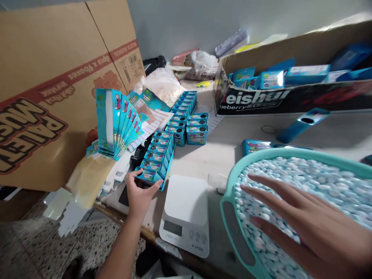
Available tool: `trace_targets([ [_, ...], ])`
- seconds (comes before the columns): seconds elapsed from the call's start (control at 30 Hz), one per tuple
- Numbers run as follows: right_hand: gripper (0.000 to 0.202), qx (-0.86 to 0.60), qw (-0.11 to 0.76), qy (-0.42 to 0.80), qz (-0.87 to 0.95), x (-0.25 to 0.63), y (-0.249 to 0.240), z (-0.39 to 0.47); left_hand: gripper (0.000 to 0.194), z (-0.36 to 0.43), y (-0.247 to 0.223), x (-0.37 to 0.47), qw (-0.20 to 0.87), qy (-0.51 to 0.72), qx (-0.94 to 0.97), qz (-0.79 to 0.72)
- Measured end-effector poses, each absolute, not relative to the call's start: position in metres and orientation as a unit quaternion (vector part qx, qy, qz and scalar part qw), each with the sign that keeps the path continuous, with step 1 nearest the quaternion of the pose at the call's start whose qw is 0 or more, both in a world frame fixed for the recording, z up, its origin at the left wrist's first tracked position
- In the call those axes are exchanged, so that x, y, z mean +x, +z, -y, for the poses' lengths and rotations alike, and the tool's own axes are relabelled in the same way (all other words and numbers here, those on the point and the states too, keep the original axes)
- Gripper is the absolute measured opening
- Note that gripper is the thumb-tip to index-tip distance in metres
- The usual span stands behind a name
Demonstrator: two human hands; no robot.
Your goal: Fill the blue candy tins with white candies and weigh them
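Note:
My left hand [142, 190] has its thumb and fingers around the nearest small blue candy box [148, 175], at the front end of a row standing in a blue tray [171, 164]. Over a teal basket [232, 182] full of pale blue and white candies [308, 174], my right hand [302, 217] is spread with its fingers apart. A white digital scale [186, 201] lies between the hands with nothing on its plate. More blue boxes [197, 131] stand in rows behind the scale.
A big cardboard box [58, 46] fills the left side. Fanned flat blue cartons [116, 124] lean beside it. At the back right stands a black-printed open box [258, 102] holding blue packages. A blue sleeve [303, 124] lies behind the basket. The table edge [145, 234] is near.

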State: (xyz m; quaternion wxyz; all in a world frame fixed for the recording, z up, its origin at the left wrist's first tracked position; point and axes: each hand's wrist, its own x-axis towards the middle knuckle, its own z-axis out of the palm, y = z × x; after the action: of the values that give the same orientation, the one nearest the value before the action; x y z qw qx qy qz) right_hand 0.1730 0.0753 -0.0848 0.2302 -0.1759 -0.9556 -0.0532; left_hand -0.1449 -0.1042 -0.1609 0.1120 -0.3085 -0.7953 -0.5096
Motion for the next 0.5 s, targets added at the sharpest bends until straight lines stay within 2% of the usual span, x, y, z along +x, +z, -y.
trace_targets([
  [0.17,0.041,-0.180,0.240,-0.088,0.950,0.170,-0.070,-0.093,0.066,0.109,-0.163,-0.134,0.134,-0.446,-0.343,0.816],
  [0.27,0.043,-0.202,0.240,-0.079,0.946,0.175,-0.068,-0.097,0.092,0.109,-0.164,-0.130,0.136,-0.447,-0.333,0.819],
  [0.33,0.045,-0.219,0.222,-0.052,0.949,0.176,-0.065,-0.098,0.104,0.108,-0.164,-0.132,0.123,-0.456,-0.321,0.821],
  [0.5,0.045,-0.319,0.136,0.094,0.933,0.170,-0.037,-0.085,0.112,0.114,-0.173,-0.138,0.100,-0.483,-0.348,0.797],
])
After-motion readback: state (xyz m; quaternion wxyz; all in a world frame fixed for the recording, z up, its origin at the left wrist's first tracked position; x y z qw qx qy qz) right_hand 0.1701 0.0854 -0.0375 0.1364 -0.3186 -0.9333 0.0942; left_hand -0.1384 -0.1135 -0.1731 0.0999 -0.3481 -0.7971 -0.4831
